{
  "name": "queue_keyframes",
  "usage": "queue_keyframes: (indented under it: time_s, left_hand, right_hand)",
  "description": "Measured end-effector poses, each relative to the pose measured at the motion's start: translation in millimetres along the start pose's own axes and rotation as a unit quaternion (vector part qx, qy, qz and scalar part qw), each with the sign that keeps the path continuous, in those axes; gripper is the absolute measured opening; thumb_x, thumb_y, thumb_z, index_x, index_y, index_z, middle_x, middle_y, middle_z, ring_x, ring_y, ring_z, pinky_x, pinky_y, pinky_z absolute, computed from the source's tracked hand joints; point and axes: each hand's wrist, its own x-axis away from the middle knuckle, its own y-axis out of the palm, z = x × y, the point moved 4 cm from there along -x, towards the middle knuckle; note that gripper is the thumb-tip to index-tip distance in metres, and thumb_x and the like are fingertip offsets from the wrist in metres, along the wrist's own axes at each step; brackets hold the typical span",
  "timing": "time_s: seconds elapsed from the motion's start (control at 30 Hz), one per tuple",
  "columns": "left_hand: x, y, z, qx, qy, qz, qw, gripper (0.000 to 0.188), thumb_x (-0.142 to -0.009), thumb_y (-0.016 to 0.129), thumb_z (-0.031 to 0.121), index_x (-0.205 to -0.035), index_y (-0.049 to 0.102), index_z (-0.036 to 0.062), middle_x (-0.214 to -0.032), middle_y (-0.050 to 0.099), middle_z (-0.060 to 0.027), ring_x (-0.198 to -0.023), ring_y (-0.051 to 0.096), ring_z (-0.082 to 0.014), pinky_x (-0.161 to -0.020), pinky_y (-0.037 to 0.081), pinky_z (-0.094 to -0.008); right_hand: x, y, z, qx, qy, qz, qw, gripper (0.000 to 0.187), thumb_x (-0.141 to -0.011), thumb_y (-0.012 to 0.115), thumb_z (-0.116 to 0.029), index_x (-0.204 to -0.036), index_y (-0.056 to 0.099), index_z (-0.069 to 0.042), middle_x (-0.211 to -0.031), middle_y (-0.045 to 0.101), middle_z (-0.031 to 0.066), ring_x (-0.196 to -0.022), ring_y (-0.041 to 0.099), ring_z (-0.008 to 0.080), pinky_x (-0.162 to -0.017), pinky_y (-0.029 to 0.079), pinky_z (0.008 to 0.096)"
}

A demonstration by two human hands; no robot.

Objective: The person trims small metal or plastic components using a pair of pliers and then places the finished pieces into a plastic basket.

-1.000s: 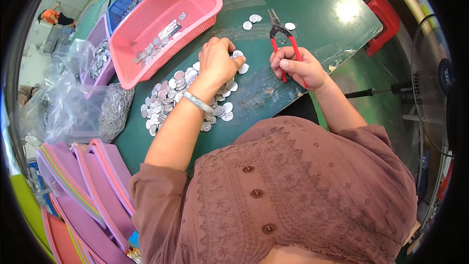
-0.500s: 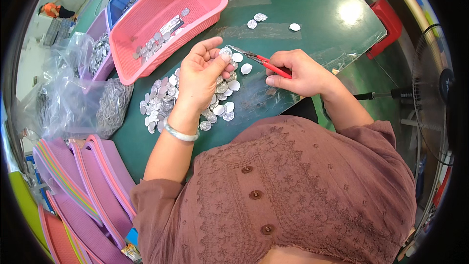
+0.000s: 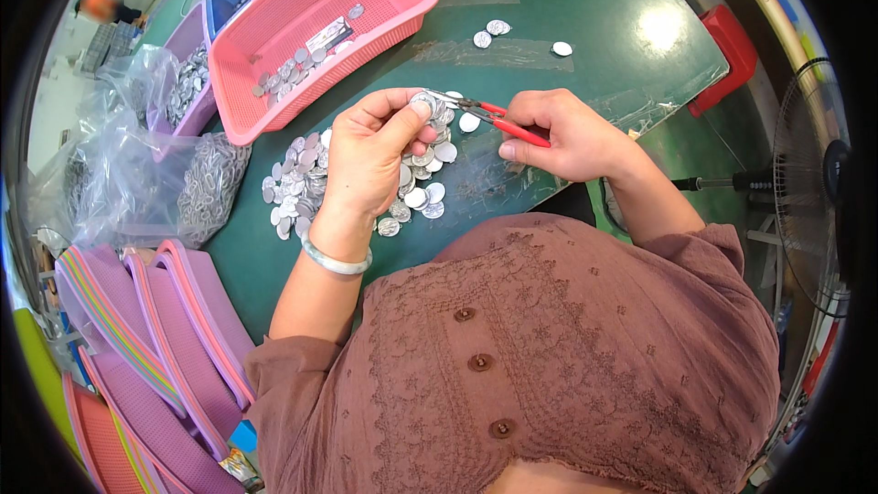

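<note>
Between thumb and fingers my left hand (image 3: pixel 373 142) pinches a small round silver disc (image 3: pixel 422 102), like a medal or charm. My right hand (image 3: pixel 560 133) is closed round the red handles of a pair of pliers (image 3: pixel 494 117). The slim metal jaws reach left to the disc's upper edge; whether they grip it I cannot make out. Under and around my left hand, a loose pile of silver discs (image 3: pixel 297 178) covers part of the green table (image 3: pixel 512 178), with more discs (image 3: pixel 430 197) to the right of my wrist.
Beyond my left hand a pink basket (image 3: pixel 320 32) holds several discs and a small labelled piece. Further left are a purple basket (image 3: pixel 189 87) and a clear bag (image 3: pixel 206 187) of metal links. Three discs (image 3: pixel 562 49) lie apart at the far right. A fan (image 3: pixel 814 183) stands right.
The fingers of my left hand have folded in, the raised forefinger now down by the disc. The pliers stay close to the disc. The view has shifted slightly.
</note>
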Motion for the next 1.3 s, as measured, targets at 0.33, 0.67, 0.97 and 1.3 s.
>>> queue_keyframes:
  time_s: [0.33, 0.67, 0.97, 1.3]
  left_hand:
    - [3.4, 1.2, 2.5, -0.032, 0.009, -0.003, 0.999, 0.012, -0.084, 0.059, 0.004, -0.094, 0.061, -0.0021, -0.076, 0.063, -0.0054, -0.06, 0.057, -0.0083, -0.053, 0.045, -0.0178]
    - [8.0, -2.9, -0.9, -0.035, 0.034, -0.038, 0.998, 0.015, -0.084, 0.059, 0.003, -0.098, 0.06, -0.0031, -0.077, 0.063, -0.0053, -0.061, 0.057, -0.0081, -0.053, 0.043, -0.0174]
    - [8.9, -6.8, -5.0, 0.046, -0.004, -0.014, 0.999, 0.017, -0.085, 0.055, 0.002, -0.101, 0.06, -0.003, -0.085, 0.064, -0.0083, -0.069, 0.062, -0.0138, -0.06, 0.051, -0.0217]
    - [8.6, -10.2, -8.7, 0.178, -0.029, -0.05, 0.982, 0.026, -0.089, 0.044, 0.006, -0.109, 0.052, -0.0087, -0.096, 0.061, -0.0152, -0.083, 0.063, -0.0239, -0.077, 0.053, -0.033]
  right_hand:
    - [1.1, 2.1, 2.5, -0.014, -0.001, 0.0, 1.0, 0.026, -0.078, 0.065, -0.021, -0.07, 0.052, 0.0, -0.061, 0.049, 0.0094, -0.053, 0.045, 0.022, -0.051, 0.037, 0.033]
    - [5.8, 8.3, 5.1, -0.149, 0.061, -0.084, 0.983, 0.025, -0.083, 0.061, -0.022, -0.074, 0.056, 0.001, -0.056, 0.043, -0.0017, -0.056, 0.038, 0.0081, -0.051, 0.034, 0.0258]
    - [4.5, 4.1, 10.1, -0.222, 0.078, -0.037, 0.971, 0.024, -0.081, 0.064, -0.025, -0.079, 0.057, -0.002, -0.063, 0.048, -0.0037, -0.059, 0.04, 0.0066, -0.053, 0.034, 0.024]
    - [10.4, 0.5, 27.2, -0.224, 0.128, -0.014, 0.966, 0.024, -0.08, 0.063, -0.025, -0.076, 0.055, -0.003, -0.063, 0.046, -0.0044, -0.059, 0.039, 0.0062, -0.053, 0.033, 0.0228]
